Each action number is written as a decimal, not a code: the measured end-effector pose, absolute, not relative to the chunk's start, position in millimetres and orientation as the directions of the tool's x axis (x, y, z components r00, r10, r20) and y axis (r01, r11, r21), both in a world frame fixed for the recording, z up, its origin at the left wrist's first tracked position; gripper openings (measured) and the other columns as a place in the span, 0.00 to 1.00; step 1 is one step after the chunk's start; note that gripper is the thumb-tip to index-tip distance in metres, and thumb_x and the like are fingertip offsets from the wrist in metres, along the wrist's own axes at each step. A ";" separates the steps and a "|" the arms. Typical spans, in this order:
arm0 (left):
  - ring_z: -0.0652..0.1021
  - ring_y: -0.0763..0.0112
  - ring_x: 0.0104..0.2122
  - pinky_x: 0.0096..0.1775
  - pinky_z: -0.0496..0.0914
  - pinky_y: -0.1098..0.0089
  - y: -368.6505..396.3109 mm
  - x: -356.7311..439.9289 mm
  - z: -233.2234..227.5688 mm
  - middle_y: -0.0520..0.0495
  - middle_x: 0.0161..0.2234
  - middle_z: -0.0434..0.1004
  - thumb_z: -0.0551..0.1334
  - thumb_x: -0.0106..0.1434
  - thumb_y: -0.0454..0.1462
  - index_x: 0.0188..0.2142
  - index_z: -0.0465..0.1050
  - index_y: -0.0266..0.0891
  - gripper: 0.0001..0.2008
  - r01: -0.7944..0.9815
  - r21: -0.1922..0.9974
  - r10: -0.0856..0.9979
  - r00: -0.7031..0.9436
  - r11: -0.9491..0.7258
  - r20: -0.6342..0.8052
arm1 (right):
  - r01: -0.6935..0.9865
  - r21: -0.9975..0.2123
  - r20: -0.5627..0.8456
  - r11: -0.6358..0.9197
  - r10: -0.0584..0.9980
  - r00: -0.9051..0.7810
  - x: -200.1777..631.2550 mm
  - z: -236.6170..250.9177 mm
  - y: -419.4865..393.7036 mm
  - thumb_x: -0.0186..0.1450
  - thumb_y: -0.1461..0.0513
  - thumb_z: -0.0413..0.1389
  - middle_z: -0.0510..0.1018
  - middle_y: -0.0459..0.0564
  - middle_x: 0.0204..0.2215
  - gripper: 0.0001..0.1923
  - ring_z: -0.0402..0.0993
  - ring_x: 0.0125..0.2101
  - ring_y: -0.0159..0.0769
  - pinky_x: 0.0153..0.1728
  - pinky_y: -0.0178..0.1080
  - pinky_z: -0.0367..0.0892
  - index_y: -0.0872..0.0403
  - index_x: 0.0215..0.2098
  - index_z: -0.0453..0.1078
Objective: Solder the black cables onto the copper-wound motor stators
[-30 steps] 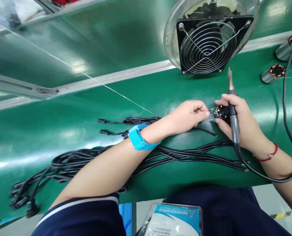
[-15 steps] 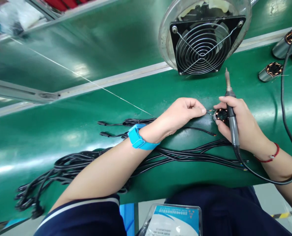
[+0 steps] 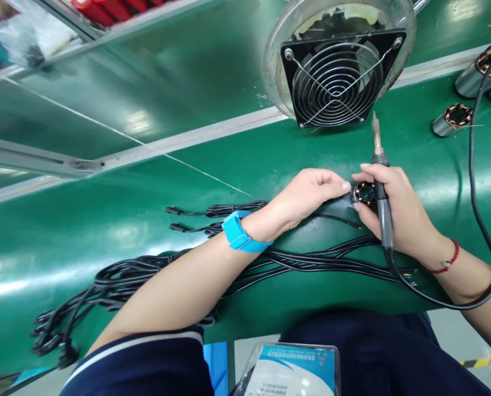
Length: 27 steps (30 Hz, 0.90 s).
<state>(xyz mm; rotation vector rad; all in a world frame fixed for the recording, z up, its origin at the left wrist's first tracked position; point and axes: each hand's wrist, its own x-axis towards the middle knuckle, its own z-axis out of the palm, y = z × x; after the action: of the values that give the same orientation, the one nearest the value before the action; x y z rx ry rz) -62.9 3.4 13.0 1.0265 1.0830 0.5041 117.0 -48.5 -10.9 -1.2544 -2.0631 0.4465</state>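
Observation:
My right hand [image 3: 406,214] wraps round the grey-black handle of a soldering iron [image 3: 385,217], its metal tip pointing up and away. Between the fingertips of the same hand sits a small motor stator [image 3: 364,193] with copper windings. My left hand [image 3: 311,192] is pinched at the stator's left edge, thumb against forefinger. The wire leads at those fingertips are mostly hidden. A thin silvery wire [image 3: 196,168] runs from the upper left down behind my left wrist. Below the hands lies a black cable [image 3: 336,220] with a bared coloured end.
A fan with a wire guard [image 3: 336,94] stands behind the hands. More stators, one being a small stator [image 3: 452,120], stand at the right. Bundled black cables [image 3: 138,272] lie along the green bench [image 3: 262,319]. The iron's cord [image 3: 479,181] loops past my right forearm.
My left fingertips and the stator have come closer together, covering the leads that showed between them. The view has shifted slightly. The iron stays in my right hand.

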 end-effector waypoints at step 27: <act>0.77 0.72 0.39 0.45 0.69 0.70 40.6 -99.0 11.0 0.48 0.37 0.81 0.58 0.64 0.39 0.37 0.81 0.39 0.12 0.376 0.869 0.928 -0.054 -0.323 0.368 | 0.937 -0.342 0.322 0.072 0.946 0.045 195.9 6.7 -24.9 0.61 0.63 0.51 0.65 0.56 0.61 0.26 0.76 0.41 0.44 0.42 0.50 0.72 0.46 0.57 0.54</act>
<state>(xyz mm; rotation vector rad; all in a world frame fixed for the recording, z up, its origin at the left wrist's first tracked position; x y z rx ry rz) -99.0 40.6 11.0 1.7044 1.3886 1.3778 195.9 -24.9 6.7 -1.8624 -1.8893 0.0247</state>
